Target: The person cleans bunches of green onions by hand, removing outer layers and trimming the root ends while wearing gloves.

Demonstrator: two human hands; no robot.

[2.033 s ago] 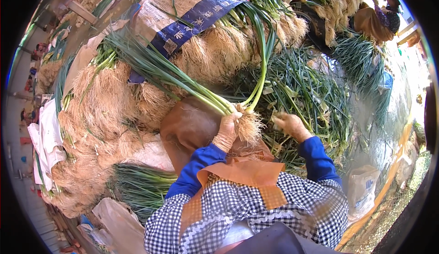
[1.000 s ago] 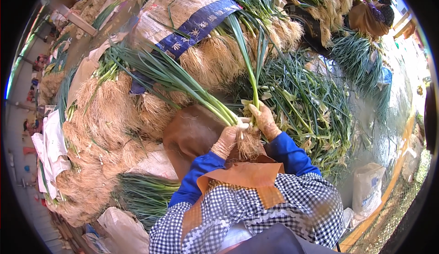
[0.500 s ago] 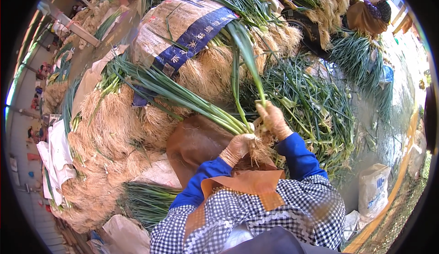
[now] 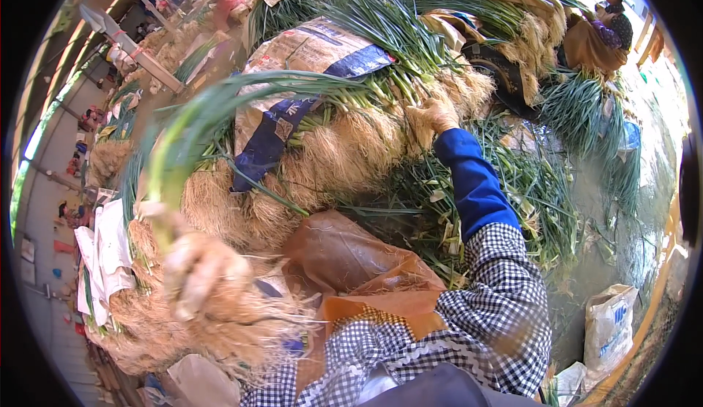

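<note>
Green onion bunch [image 4: 168,169], arched, roots [image 4: 253,326] splayed

Produce shed [image 4: 44,209] with heaped green onions [image 4: 344,139]

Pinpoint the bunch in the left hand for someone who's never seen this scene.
Find the brown apron over the lap, mid-picture, then go left to the person's left hand. It grips the green-stalked bunch, leaves arching up and right, pale roots hanging lower right. Unlike the heaped bunches beyond, it's held up, close to the camera and blurred.
</note>
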